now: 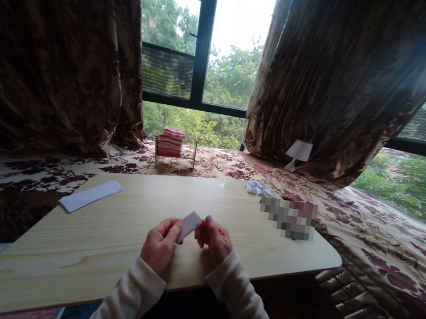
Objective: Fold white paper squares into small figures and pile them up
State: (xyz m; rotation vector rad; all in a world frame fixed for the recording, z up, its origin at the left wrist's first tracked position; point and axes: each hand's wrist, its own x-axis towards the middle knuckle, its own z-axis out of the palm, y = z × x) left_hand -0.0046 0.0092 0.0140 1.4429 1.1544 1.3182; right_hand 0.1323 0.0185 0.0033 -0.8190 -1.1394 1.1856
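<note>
A small folded piece of white paper (189, 225) is held up at an angle over the front part of the table. My left hand (162, 242) grips its left side, thumb on top and fingers underneath. At the paper's right corner, my right hand (217, 239) has its fingers curled and its fingertips pinched on the edge. A stack of white paper strips (91, 196) lies on the table to the left. Toward the back right edge sits a small heap of folded white paper pieces (260, 188).
The pale wooden table (124, 242) has a rounded right corner. A blurred-out item (288, 218) lies at its right end. Beyond, a flowered cover (216, 162) carries a small rack (175, 155) of folded striped cloths (170, 142) and a little lamp (299, 151). Curtains (321, 79) flank the window.
</note>
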